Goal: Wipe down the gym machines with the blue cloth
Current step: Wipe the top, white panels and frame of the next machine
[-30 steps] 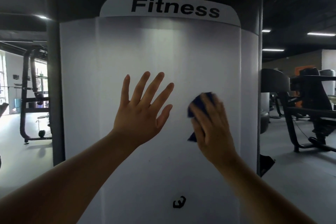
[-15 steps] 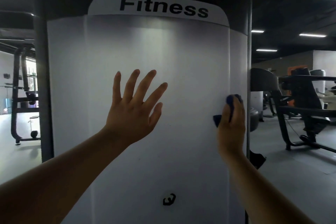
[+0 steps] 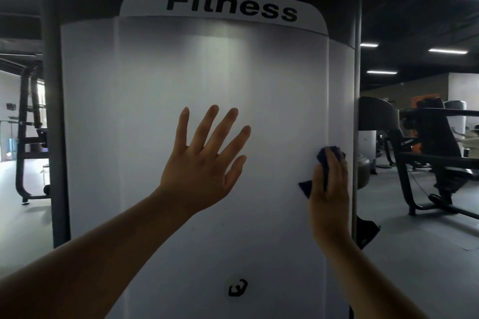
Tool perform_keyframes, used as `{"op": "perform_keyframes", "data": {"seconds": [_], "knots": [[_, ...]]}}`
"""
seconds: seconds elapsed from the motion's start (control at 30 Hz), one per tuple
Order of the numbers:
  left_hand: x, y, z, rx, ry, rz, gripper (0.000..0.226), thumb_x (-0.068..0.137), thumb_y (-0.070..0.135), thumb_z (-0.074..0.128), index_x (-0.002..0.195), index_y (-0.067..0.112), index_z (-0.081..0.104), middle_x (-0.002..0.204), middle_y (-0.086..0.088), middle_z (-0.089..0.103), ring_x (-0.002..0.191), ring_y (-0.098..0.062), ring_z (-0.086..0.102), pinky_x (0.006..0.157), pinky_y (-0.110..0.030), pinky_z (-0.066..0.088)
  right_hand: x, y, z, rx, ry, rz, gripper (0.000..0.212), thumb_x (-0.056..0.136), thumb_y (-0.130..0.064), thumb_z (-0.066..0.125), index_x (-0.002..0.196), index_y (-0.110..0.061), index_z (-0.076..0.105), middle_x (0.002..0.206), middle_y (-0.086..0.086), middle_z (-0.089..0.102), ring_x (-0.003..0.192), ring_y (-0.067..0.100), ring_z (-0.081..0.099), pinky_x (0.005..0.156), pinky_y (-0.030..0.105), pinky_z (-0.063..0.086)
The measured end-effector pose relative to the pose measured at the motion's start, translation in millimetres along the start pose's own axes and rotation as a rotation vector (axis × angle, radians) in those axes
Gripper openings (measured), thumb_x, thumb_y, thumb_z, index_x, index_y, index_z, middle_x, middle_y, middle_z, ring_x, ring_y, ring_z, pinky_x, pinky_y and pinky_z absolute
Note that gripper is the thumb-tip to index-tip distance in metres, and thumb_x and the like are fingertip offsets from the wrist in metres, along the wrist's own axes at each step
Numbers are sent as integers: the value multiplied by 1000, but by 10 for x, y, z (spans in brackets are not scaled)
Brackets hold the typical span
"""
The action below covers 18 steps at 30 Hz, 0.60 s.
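Note:
A tall white machine shroud (image 3: 145, 116) marked "Fitness" fills the middle of the head view. My left hand (image 3: 204, 163) lies flat against its centre with the fingers spread and straight. My right hand (image 3: 329, 189) presses the dark blue cloth (image 3: 324, 160) onto the panel's right edge; most of the cloth is hidden under the palm, with a bunch showing above the fingers and one corner sticking out to the left.
A grey upright post (image 3: 55, 137) frames the panel on the left and a thinner one (image 3: 357, 85) on the right. A black rack (image 3: 28, 137) stands at the left. Black exercise machines (image 3: 427, 163) stand on the grey floor to the right.
My right hand has slid the cloth from the panel's middle to its right edge, where it has stayed for the last half second. My left hand stays flat on the panel.

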<state>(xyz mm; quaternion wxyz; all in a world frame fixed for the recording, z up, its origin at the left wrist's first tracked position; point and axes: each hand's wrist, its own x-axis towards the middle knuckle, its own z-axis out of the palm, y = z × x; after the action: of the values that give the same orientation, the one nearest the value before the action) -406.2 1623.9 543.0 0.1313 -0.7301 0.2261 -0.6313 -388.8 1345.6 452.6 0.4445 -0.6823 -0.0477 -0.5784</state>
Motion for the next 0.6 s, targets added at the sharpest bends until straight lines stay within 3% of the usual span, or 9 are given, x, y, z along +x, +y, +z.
{"op": "perform_keyframes", "data": {"seconds": [0.07, 0.13, 0.2, 0.33, 0.37, 0.47, 0.5, 0.6], "knots": [[-3, -5, -7, -7, -1, 1, 66, 114, 57, 36, 173, 28, 30, 183, -10, 12, 169, -37, 9, 129, -73, 10, -38, 53, -3, -44, 15, -57, 50, 116, -52, 35, 163, -37, 38, 173, -9, 33, 163, 16, 27, 133, 45, 22], [-17, -16, -12, -15, -6, -1, 66, 114, 57, 36, 173, 29, 29, 183, -9, 11, 169, -36, 8, 129, -73, 12, 38, 144, 11, -52, 119, 111, 54, 114, -61, 28, 160, -36, 42, 166, -2, 43, 157, 24, 38, 130, 58, 29], [-39, -6, -9, -22, -15, -4, 67, 114, 57, 36, 173, 29, 27, 183, -8, 8, 169, -36, 6, 129, -73, 12, 0, 82, 80, -75, 172, 183, 56, 114, -57, 28, 159, -29, 46, 167, 3, 44, 159, 28, 35, 130, 61, 26], [-67, 0, -12, -45, -10, 2, 66, 113, 57, 39, 173, 29, 29, 183, -8, 10, 169, -35, 8, 129, -72, 13, -258, 58, 100, -186, 1, -184, 50, 116, -39, 38, 164, -26, 40, 176, 2, 31, 166, 20, 20, 135, 49, 17], [-92, -11, -18, -63, 1, 3, 66, 113, 56, 41, 172, 29, 32, 183, -8, 13, 169, -35, 10, 129, -72, 14, -249, 120, 61, -197, 23, -141, 50, 116, -41, 37, 163, -26, 41, 175, 1, 34, 164, 21, 24, 134, 52, 18], [-272, -30, -38, -144, 63, -21, 68, 110, 56, 52, 170, 27, 37, 181, -10, 20, 168, -36, 18, 127, -73, 20, -266, 159, 46, -243, 160, 207, 54, 115, -51, 27, 160, -26, 44, 170, 7, 43, 163, 31, 28, 131, 65, 15], [-353, -24, -38, -171, 82, -21, 71, 109, 58, 57, 169, 25, 39, 181, -11, 21, 167, -36, 20, 127, -73, 22, -340, 81, 91, -277, 146, 187, 56, 114, -51, 26, 160, -27, 44, 172, 6, 40, 165, 30, 23, 133, 64, 9], [-587, -48, -12, -190, 113, 0, 78, 104, 61, 65, 167, 21, 42, 179, -14, 27, 165, -38, 25, 125, -74, 26, -590, -78, 203, -365, -57, -286, 52, 116, -44, 28, 162, -27, 44, 178, 1, 27, 168, 26, 13, 133, 59, 2]]}}
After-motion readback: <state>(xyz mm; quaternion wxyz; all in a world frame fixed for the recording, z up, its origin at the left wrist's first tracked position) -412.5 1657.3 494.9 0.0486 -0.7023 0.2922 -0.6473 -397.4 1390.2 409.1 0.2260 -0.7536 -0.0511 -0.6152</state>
